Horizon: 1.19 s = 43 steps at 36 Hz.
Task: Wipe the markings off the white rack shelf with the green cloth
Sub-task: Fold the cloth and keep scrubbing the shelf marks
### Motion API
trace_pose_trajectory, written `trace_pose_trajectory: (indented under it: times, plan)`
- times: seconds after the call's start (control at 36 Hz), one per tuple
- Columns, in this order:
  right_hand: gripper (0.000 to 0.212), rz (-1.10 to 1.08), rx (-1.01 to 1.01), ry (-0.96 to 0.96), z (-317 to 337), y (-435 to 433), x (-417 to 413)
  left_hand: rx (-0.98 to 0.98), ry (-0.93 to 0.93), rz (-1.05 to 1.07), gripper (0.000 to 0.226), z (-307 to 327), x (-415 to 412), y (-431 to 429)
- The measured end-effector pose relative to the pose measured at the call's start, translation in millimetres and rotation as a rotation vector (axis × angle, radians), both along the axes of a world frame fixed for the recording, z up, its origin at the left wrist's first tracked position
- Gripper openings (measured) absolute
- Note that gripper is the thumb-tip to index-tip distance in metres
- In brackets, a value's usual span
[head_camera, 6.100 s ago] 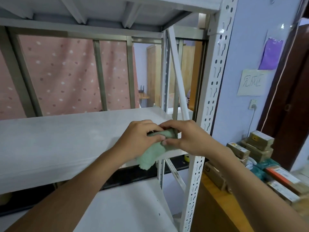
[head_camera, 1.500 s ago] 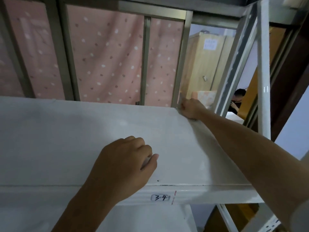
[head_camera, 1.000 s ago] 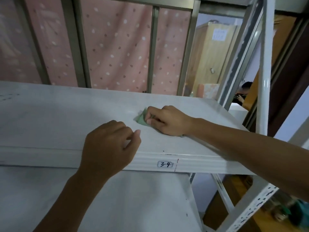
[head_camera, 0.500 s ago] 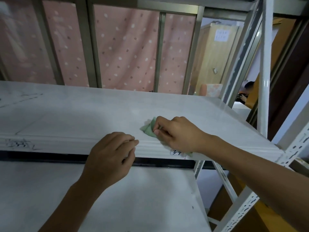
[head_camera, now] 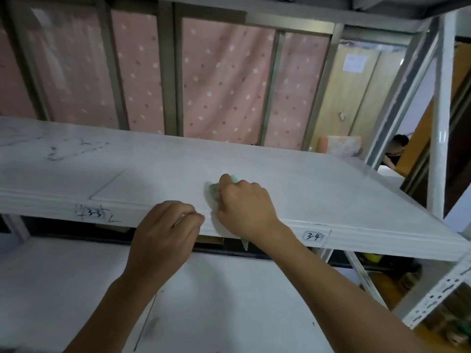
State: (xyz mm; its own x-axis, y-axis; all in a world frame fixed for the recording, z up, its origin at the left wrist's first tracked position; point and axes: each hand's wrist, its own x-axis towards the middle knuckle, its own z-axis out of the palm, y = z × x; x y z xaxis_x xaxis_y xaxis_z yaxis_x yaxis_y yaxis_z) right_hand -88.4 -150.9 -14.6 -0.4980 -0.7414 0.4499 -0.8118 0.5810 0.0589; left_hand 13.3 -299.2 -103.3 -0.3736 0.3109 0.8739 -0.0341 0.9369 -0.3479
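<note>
The white rack shelf [head_camera: 318, 184] runs across the middle of the view. My right hand [head_camera: 244, 207] presses the green cloth [head_camera: 213, 192] flat on the shelf near its front edge; only the cloth's left edge and a hanging tip show. Dark pen markings [head_camera: 74, 149] lie on the shelf's far left. The front lip carries the labels "3-3" [head_camera: 93, 213] and "3-4" [head_camera: 313, 236]. My left hand [head_camera: 165, 233] is loosely curled, with its fingertips on the front lip just left of the right hand, holding nothing.
A lower white shelf [head_camera: 216, 301] lies beneath my arms. White perforated uprights [head_camera: 438, 123] stand at the right. Behind the rack hangs a pink dotted curtain [head_camera: 224, 80] in a metal frame. A person [head_camera: 396, 151] sits beyond, by a wooden wardrobe.
My right hand has slid the cloth leftward along the shelf, away from the "3-4" label. The view has shifted left, showing the "3-3" label and more markings. The left hand stays on the lip.
</note>
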Motion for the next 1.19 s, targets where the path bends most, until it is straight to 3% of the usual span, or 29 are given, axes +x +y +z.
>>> trace_pose_trajectory:
  times: [0.14, 0.28, 0.42, 0.47, 0.56, 0.61, 0.81, 1.19]
  plan:
    - [0.022, 0.072, 0.011, 0.016, 1, -41, 20, 0.0, -0.001, 0.052, 0.011, 6, 23, -21]
    - [0.026, 0.137, 0.012, -0.008, 3, -75, 35, 0.168, 0.021, 0.053, 0.045, 8, 40, -42]
    - [0.021, 0.189, -0.026, -0.005, 0, -95, 34, 0.574, -0.092, 0.0, 0.021, 6, 53, -52]
    - [0.02, 0.219, -0.029, -0.04, -2, -100, 27, 0.525, -0.104, 0.008, 0.024, 6, 58, -61]
    - [0.02, 0.247, -0.037, -0.078, -4, -107, 21, 0.344, -0.047, 0.038, 0.057, 8, 67, -74]
    - [0.02, 0.258, -0.042, -0.071, -5, -113, 21, 0.287, 0.008, 0.05, 0.067, 9, 73, -79]
    - [0.017, 0.217, -0.052, -0.048, -3, -139, 34, 0.333, -0.015, 0.008, 0.037, 5, 83, -100]
    - [0.009, 0.486, -0.01, -0.128, 8, -145, 43, 0.329, 0.058, -0.149, 0.031, 20, 84, -120]
